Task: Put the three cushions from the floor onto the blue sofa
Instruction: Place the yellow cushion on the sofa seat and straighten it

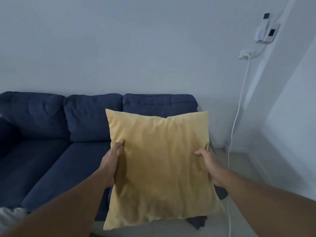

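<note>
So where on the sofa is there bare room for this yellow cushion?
The middle seat, between the left seat and the cushion, looks bare. The left seat too. The right end is hidden behind the cushion.

cushion (160, 168) before sofa (51, 151), cable (234, 120) right of both

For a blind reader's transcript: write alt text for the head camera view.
Both hands, left hand and right hand, grip a yellow cushion by its sides, holding it upright in front of the right end of a blue sofa. Behind stands a pale wall, where a white cable hangs from a wall socket to the floor.
</note>
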`<state>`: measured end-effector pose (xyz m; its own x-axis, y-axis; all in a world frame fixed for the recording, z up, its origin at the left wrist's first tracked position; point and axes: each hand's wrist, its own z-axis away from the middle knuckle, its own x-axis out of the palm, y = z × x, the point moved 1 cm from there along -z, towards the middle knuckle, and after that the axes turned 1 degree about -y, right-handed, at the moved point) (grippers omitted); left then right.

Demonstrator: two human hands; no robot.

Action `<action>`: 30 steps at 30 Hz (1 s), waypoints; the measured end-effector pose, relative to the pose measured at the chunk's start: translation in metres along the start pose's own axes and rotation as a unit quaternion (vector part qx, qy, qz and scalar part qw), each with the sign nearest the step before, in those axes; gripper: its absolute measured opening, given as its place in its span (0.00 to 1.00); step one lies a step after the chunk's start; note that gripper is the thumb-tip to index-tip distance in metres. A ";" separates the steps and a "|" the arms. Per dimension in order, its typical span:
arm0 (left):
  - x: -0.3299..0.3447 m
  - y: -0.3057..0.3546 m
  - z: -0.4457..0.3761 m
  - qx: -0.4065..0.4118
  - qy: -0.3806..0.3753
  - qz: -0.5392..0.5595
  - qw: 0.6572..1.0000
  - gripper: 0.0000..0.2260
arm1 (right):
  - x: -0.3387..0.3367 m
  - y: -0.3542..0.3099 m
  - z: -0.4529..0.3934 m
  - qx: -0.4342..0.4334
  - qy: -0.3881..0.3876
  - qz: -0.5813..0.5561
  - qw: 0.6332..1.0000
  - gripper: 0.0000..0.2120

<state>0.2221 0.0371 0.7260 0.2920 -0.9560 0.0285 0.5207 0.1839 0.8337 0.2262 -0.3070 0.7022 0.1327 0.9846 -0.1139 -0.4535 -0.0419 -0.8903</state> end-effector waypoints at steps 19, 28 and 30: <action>0.001 0.097 -0.137 -0.041 -0.036 -0.025 0.998 0.42 | 0.064 -0.074 -0.108 0.009 0.036 0.000 0.999 0.35; 0.066 0.122 -0.222 -0.059 -0.016 -0.041 0.997 0.42 | 0.045 -0.085 -0.220 0.079 0.001 -0.019 0.997 0.32; 0.082 0.122 -0.245 -0.074 -0.005 -0.041 0.996 0.43 | 0.040 -0.089 -0.249 0.087 -0.005 -0.025 0.996 0.28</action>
<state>0.5056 0.0371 0.6948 0.2348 -0.9716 -0.0301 0.6555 0.1354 0.7429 0.4910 -0.3061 0.6672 0.1503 0.9865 -0.0650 -0.5920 0.0371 -0.8051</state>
